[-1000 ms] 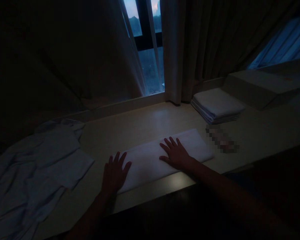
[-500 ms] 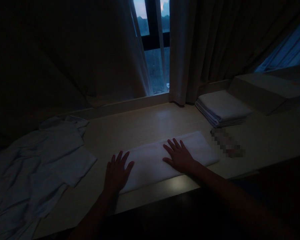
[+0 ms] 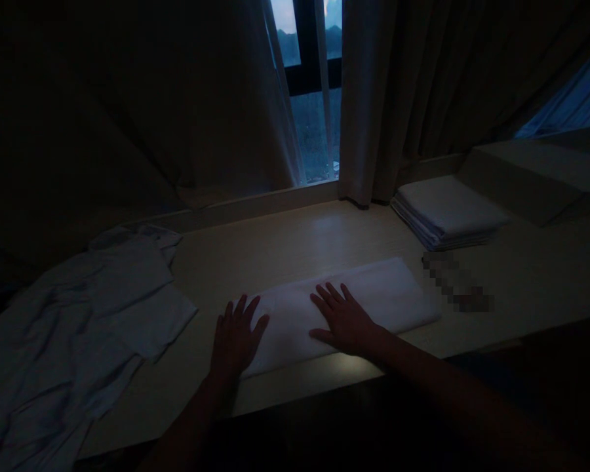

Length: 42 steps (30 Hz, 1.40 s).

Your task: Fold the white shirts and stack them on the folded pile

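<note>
The left hand [image 3: 236, 337] lies flat with fingers spread on the near left end of a long folded cloth [image 3: 388, 295]; the right hand [image 3: 341, 318] rests palm down on its middle; both are opened wide and grip nothing. The cloth sits lengthwise along the near edge of the tabletop [image 3: 285, 246]. This looks like the pressing-flat stage of a fold; a further fold would call for pinching one end and keeping the edges aligned. The fabric is white, thin and smooth (the dim light hides any weave); the tabletop is pale and slightly glossy. A loose, creased heap of cloth [image 3: 78, 328] lies to the left; a neat stack of folded cloths [image 3: 447, 210] sits at the far right, below a heavy curtain [image 3: 398, 98].
</note>
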### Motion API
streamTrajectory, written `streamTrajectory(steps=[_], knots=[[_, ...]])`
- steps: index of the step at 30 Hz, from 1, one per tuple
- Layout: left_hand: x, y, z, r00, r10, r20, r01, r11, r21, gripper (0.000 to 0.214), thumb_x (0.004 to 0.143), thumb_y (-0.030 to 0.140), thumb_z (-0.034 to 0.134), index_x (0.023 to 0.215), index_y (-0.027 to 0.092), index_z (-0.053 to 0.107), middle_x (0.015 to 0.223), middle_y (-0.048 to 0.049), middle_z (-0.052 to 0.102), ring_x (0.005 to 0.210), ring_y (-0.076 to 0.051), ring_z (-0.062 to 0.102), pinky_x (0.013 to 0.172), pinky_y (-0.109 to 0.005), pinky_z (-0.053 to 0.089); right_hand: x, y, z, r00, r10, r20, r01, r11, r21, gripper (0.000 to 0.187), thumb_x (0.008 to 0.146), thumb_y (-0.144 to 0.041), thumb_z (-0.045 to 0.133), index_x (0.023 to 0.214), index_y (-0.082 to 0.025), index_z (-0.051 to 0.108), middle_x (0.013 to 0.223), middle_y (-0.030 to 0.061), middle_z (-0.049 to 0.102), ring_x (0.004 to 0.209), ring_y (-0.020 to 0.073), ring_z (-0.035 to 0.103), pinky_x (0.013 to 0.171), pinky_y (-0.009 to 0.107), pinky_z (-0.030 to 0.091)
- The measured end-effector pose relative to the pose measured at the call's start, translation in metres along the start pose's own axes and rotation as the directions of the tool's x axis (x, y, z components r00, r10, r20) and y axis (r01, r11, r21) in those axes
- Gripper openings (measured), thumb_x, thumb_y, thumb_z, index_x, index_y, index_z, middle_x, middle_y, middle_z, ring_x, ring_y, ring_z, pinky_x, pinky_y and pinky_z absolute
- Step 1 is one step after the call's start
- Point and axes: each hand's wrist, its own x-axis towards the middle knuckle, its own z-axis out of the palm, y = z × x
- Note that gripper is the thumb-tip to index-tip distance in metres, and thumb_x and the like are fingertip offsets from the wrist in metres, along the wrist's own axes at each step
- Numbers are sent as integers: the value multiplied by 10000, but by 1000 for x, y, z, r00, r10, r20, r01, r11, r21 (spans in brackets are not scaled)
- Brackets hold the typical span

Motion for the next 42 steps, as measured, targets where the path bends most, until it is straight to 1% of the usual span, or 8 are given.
streamTrajectory(steps=[4,8,14,21,24,31,37,42], knots=[[0,0,1,1000,-2,-4,2,1000,-7,603,927,561,274,1482,326,281,1572,-29,263,1447,-301,185,1129,-517,199,-2,2,0,1000,0,-18,0,1000,-13,793,893,-714,311,1508,-217,250,1559,80,246,1445,301,147,1174,504,84],[0,-1,0,1000,2,10,-2,1000,-9,608,928,561,270,1488,326,262,1575,-23,255,1448,-298,180,1130,-508,202,-4,4,-4,1000,6,0,-6,1000,-23,785,884,-717,341,1507,-248,254,1562,61,239,1440,292,175,1175,487,105],[1,-1,0,1000,12,8,-12,1000,6,610,929,572,249,1485,322,273,1574,-32,256,1442,-316,192,1123,-520,207,-11,20,-11,999,37,11,-36,999,-28,741,906,-700,302,1503,-264,256,1561,43,244,1441,264,182,1176,477,109],[3,-3,4,1000,2,5,-2,1000,-10,607,927,573,250,1483,330,277,1576,-28,251,1443,-311,194,1122,-522,215,-21,51,-14,986,167,15,-166,983,-80,681,924,-671,286,1501,-310,253,1572,-1,208,1453,269,117,1174,494,89],[3,-3,5,1000,-1,5,1,1000,-15,606,925,578,251,1481,337,278,1575,-25,254,1445,-308,192,1123,-523,211,-25,63,-16,974,225,5,-223,970,-99,676,923,-672,279,1498,-317,263,1577,2,194,1451,279,125,1168,500,96],[4,-4,7,1000,0,6,0,1000,6,608,925,556,280,1487,323,269,1577,-25,251,1447,-302,186,1128,-512,205,-32,78,-18,950,311,-2,-310,944,-114,661,921,-668,289,1493,-336,274,1572,-19,210,1450,285,127,1168,498,94],[2,-6,7,999,32,-11,-32,999,6,608,928,550,271,1492,325,250,1578,-19,246,1445,-307,187,1123,-513,221,-40,93,-18,932,361,-33,-362,920,-153,661,926,-667,269,1486,-318,303,1574,0,210,1448,302,127,1162,513,81],[3,-6,6,1000,19,-5,-19,1000,-1,605,924,559,276,1484,330,275,1577,-19,249,1442,-313,198,1121,-522,220,-46,104,-20,914,400,-58,-404,895,-188,675,927,-670,250,1478,-290,330,1568,39,234,1439,332,144,1143,536,91]])
